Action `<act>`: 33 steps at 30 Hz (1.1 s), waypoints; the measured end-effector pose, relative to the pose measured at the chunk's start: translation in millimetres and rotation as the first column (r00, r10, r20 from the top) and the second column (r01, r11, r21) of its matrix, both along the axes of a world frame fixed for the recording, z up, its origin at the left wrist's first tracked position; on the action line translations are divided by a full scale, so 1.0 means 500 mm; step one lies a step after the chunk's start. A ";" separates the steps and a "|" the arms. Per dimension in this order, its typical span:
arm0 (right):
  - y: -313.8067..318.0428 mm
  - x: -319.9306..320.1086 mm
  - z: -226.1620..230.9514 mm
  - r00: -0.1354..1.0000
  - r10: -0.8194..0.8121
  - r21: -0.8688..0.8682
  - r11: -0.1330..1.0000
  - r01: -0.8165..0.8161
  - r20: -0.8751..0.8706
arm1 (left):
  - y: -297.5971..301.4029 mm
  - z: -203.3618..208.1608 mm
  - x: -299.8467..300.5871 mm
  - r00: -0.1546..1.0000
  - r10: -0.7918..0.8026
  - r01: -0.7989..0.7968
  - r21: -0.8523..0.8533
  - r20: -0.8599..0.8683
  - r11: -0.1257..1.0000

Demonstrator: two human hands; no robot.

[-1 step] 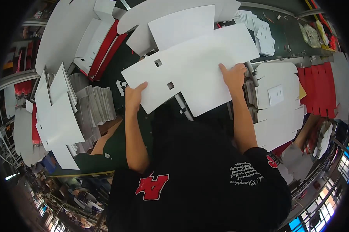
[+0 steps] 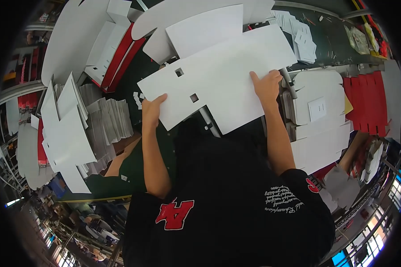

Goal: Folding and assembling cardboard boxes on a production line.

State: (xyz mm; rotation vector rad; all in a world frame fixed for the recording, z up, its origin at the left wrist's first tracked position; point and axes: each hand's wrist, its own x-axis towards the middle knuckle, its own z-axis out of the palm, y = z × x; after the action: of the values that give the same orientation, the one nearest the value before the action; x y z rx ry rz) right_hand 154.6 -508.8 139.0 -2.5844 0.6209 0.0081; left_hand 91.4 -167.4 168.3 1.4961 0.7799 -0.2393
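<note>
A white die-cut cardboard blank (image 2: 222, 80) is held up in front of my chest. It has two small square holes near its left end and a notch in its lower edge. My left hand (image 2: 152, 109) grips the blank's left edge, thumb on the near face and fingers hidden behind. At the right edge, my right hand (image 2: 268, 86) pinches it the same way, thumb lying on the face. Another white cardboard panel (image 2: 205, 29) rises just beyond its upper edge; I cannot tell whether the two are joined.
At left stands a pile of white cardboard blanks (image 2: 69, 138). Beyond it is a white box part with red sides (image 2: 120, 62). On the right lie stacked white blanks (image 2: 320, 142) and red blanks (image 2: 365, 102). Small white cards (image 2: 303, 42) sit on the dark green table (image 2: 329, 40).
The blank and both my hands have shifted slightly to the left and a little upward in the view. My grip is unchanged.
</note>
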 end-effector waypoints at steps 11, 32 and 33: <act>0.055 0.069 -0.144 0.831 0.552 -0.369 0.788 -0.492 0.072 | -0.084 -0.078 0.048 0.996 -0.082 0.010 0.931 0.021 0.364; 0.092 0.082 -0.184 0.764 0.644 -0.274 0.727 -0.629 -0.044 | -0.312 -0.251 0.093 0.709 -0.701 0.202 0.974 -0.075 0.099; 0.092 0.080 -0.184 0.759 0.647 -0.259 0.723 -0.641 -0.072 | -0.310 -0.254 0.092 0.711 -0.699 0.204 0.974 -0.076 0.103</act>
State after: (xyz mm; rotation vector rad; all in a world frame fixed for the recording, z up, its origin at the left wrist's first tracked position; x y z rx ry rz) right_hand 194.4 -462.9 47.2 -2.9242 -0.3534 0.1306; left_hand 137.3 -322.3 41.1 2.8984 -0.1158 0.1688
